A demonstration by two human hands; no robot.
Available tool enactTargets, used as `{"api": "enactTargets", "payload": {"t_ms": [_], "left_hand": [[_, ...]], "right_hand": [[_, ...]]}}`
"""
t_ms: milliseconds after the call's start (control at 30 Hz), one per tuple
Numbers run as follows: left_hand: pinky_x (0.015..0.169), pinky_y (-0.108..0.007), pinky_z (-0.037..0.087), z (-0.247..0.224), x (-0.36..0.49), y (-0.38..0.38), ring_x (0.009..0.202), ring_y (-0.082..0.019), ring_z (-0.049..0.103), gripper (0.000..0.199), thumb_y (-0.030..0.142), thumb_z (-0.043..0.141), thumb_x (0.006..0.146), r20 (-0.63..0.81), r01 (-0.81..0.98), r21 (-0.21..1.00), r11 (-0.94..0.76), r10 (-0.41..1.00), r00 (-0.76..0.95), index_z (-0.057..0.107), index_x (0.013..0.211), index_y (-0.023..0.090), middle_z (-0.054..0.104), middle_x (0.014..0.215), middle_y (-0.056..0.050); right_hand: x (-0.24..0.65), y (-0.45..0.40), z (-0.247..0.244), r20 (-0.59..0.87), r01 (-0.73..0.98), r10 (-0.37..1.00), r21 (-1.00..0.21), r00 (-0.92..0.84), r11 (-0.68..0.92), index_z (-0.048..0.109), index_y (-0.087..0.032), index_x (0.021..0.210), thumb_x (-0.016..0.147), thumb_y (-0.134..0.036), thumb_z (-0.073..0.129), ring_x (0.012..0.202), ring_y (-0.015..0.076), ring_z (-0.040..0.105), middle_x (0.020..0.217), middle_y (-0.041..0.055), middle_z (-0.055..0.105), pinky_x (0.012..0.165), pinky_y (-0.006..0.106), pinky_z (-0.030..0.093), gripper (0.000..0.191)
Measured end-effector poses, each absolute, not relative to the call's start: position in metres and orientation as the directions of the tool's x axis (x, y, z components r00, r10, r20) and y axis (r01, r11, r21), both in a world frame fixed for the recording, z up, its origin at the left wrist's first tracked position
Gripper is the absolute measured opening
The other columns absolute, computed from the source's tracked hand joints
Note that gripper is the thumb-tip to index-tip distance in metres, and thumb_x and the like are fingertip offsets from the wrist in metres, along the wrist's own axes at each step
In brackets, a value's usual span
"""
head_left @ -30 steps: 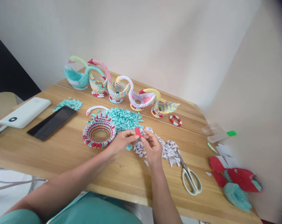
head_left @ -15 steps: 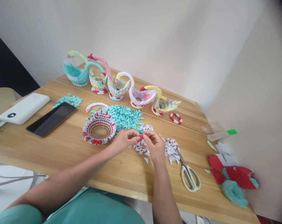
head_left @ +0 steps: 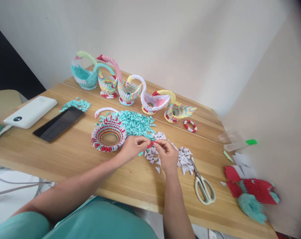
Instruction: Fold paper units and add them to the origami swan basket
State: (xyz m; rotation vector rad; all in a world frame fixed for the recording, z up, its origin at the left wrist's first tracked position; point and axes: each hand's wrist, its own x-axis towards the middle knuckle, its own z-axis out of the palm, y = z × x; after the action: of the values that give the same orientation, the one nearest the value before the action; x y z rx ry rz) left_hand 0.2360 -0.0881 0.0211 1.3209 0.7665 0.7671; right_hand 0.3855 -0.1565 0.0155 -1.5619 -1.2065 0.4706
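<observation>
Between my two hands is a small piece of red paper, pinched at both ends. My left hand grips it from the left with thumb and forefinger, and my right hand from the right. My fingers hide much of its shape. Just left of my left hand lies a round bowl of folded paper in red, white and teal. Teal folded paper triangles are heaped behind my hands. White paper triangles lie under and beside my right hand.
Scissors rest to the right, near a stack of red paper. Several paper swans line the back beside a red-and-white ring. A phone and a white power bank lie on the left.
Both hands stay pinched on the red paper, with only slight finger movement. The whole view has shifted a little, so the table's things appear slightly further right.
</observation>
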Motion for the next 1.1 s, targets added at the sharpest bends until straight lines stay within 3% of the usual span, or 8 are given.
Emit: {"api": "enactTargets", "payload": {"t_ms": [167,367,633,767,1100], "left_hand": [[0.052,-0.021,0.036,0.0167,0.2372,-0.0871,0.054,-0.010,0.047,0.020,0.032,0.063,0.071,-0.060,-0.084,0.989,0.122,0.849,0.525,0.064,0.067,0.013,0.056,0.057,0.002],[0.051,-0.021,0.037,0.0164,0.2367,-0.0859,0.052,-0.009,0.047,0.018,0.030,0.065,0.068,-0.075,-0.118,0.980,0.159,0.852,0.519,0.062,0.064,0.013,0.055,0.055,0.002],[0.056,-0.025,0.045,0.0164,0.2342,-0.0817,0.051,-0.010,0.054,0.032,0.041,0.076,0.065,-0.203,-0.221,0.887,0.405,0.772,0.602,0.065,0.065,0.011,0.061,0.058,-0.001],[0.058,-0.026,0.045,0.0152,0.2346,-0.0827,0.053,-0.011,0.056,0.035,0.043,0.078,0.064,-0.216,-0.258,0.856,0.449,0.762,0.611,0.066,0.067,0.011,0.063,0.059,-0.002],[0.056,-0.024,0.043,0.0172,0.2359,-0.0831,0.053,-0.009,0.053,0.039,0.048,0.077,0.067,-0.142,-0.251,0.897,0.364,0.775,0.615,0.067,0.068,0.010,0.061,0.059,0.000]], "right_hand": [[0.3845,-0.1587,0.0204,0.445,0.635,0.855,-0.748,0.265,0.193,0.071,-0.022,0.088,0.087,-0.022,0.063,0.078,0.0173,0.065,0.085,0.0021,0.072,0.074,0.032,0.051,0.008],[0.3837,-0.1576,0.0198,0.604,0.741,0.782,-0.595,0.154,0.313,0.070,-0.023,0.091,0.090,-0.017,0.058,0.079,0.0183,0.065,0.084,0.0028,0.071,0.074,0.034,0.051,0.013],[0.3886,-0.1591,0.0188,0.680,0.779,0.733,-0.449,-0.021,0.438,0.070,-0.026,0.102,0.089,-0.004,0.054,0.088,0.0191,0.064,0.096,0.0054,0.071,0.075,0.036,0.051,0.031],[0.3893,-0.1587,0.0200,0.695,0.784,0.717,-0.413,-0.058,0.464,0.071,-0.027,0.106,0.088,-0.003,0.054,0.088,0.0201,0.063,0.097,0.0065,0.070,0.074,0.036,0.051,0.035],[0.3896,-0.1587,0.0199,0.705,0.774,0.709,-0.431,-0.033,0.464,0.073,-0.028,0.105,0.087,-0.003,0.056,0.088,0.0201,0.064,0.096,0.0066,0.071,0.074,0.036,0.052,0.035]]}}
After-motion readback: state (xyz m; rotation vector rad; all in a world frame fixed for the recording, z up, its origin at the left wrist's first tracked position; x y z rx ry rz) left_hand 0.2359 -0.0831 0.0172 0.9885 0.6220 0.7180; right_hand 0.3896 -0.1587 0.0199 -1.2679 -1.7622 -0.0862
